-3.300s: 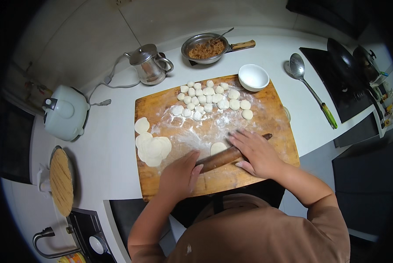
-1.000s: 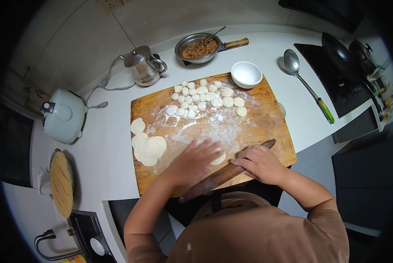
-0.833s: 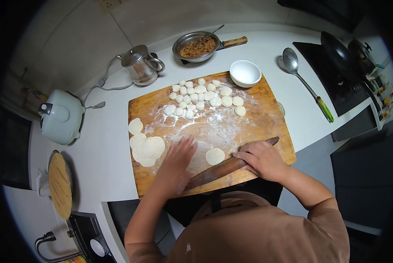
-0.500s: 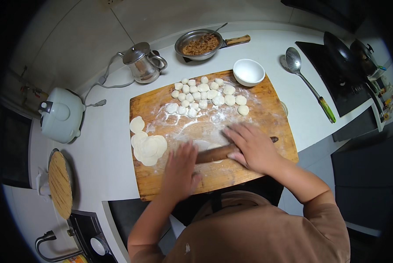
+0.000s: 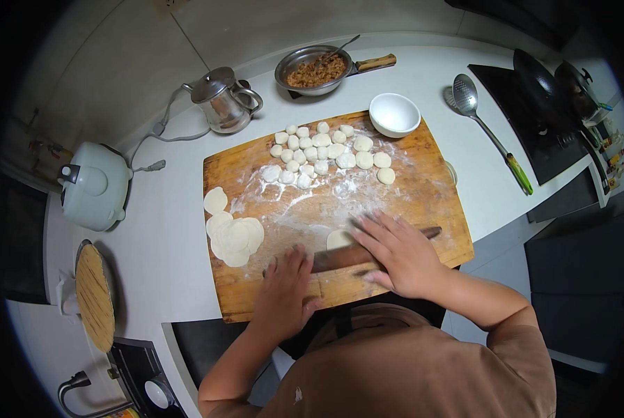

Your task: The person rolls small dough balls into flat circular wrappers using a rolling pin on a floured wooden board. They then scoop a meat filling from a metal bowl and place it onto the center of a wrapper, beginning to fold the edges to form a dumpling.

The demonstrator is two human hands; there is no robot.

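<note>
A floured wooden board [image 5: 423, 188] lies before me. My left hand [image 5: 284, 292] and my right hand [image 5: 399, 254] both press flat on a wooden rolling pin [image 5: 343, 258] near the board's front edge. A thin round of dough [image 5: 338, 239] pokes out from under the pin, just behind it. Several small dough pieces [image 5: 322, 155] are clustered at the back of the board. A pile of rolled flat wrappers [image 5: 234, 233] sits at the board's left side.
A small white bowl [image 5: 394, 113] stands on the board's back right corner. Behind are a metal pan of minced filling [image 5: 315, 70] and a steel kettle [image 5: 221, 104]. A slotted ladle [image 5: 489, 132] and a black cooktop [image 5: 542, 125] lie right; a pale rice cooker [image 5: 92, 187] and a round woven tray [image 5: 95, 296] left.
The pin has rolled forward and back over the dough round. Both palms have come back on top of it, and the round now sits partly under the pin.
</note>
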